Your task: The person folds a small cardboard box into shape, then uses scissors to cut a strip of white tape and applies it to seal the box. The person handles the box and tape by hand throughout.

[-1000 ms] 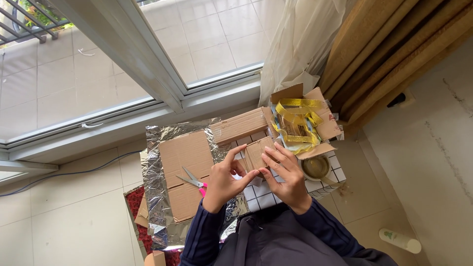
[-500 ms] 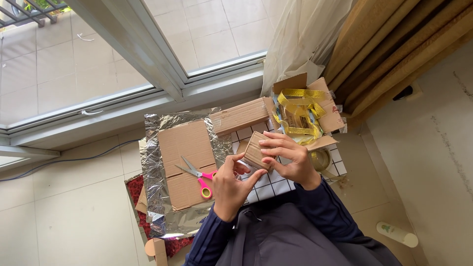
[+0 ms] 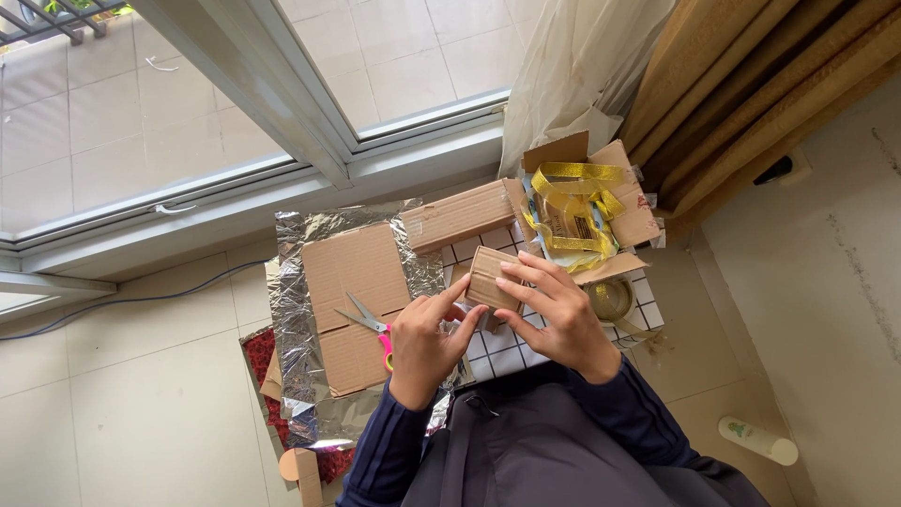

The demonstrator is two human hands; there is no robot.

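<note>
head view | small cardboard piece (image 3: pixel 490 278) is clasped by right hand (image 3: pixel 554 310) over the gridded surface (image 3: pixel 497 349) | left hand (image 3: pixel 427 338) is pinched on its lower edge | pink-handled scissors (image 3: pixel 368 326) are laid on cardboard sheet (image 3: pixel 352 272) over foil (image 3: pixel 296 329) | gold ribbon (image 3: pixel 572 202) is seen in open box (image 3: pixel 633 211)

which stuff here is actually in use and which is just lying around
In use: small cardboard piece, held by left hand and right hand.
Lying about: pink-handled scissors, foil sheet, flat cardboard, gold ribbon, tape roll.
</note>
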